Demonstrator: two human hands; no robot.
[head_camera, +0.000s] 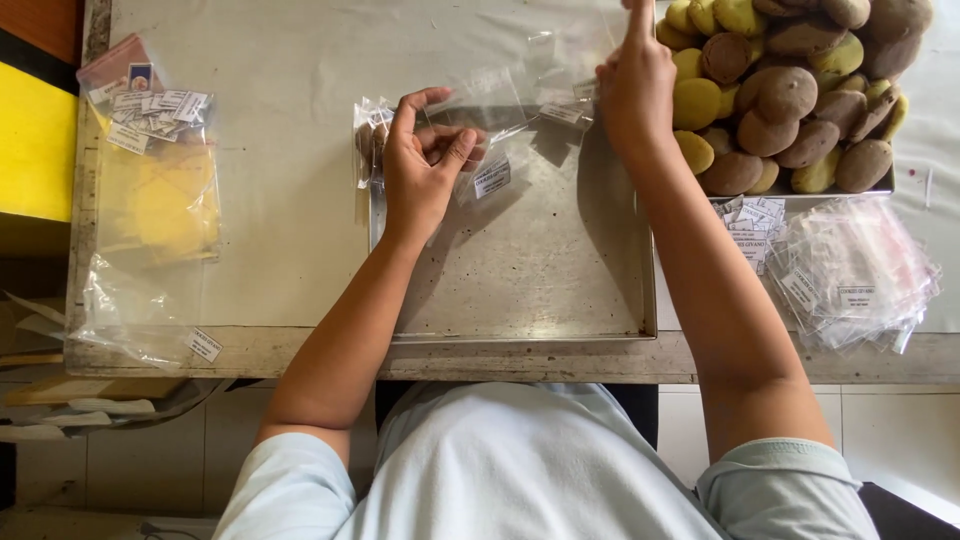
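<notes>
My left hand (420, 165) grips the lower end of a clear plastic bag (510, 125) with a small white label, over the far left part of a flat metal tray (540, 270). My right hand (635, 85) pinches the bag's upper end, one finger pointing up, close beside a heap of round brown and yellow-green cookies (790, 90). The bag hangs stretched between both hands. A filled small packet (368, 140) lies just left of my left hand.
A stack of clear labelled bags (855, 275) and loose white labels (755, 215) lie at the right. At the left sit more clear bags (150, 230) with paper labels (150, 110) on top. The table's front edge (500, 360) runs below the tray.
</notes>
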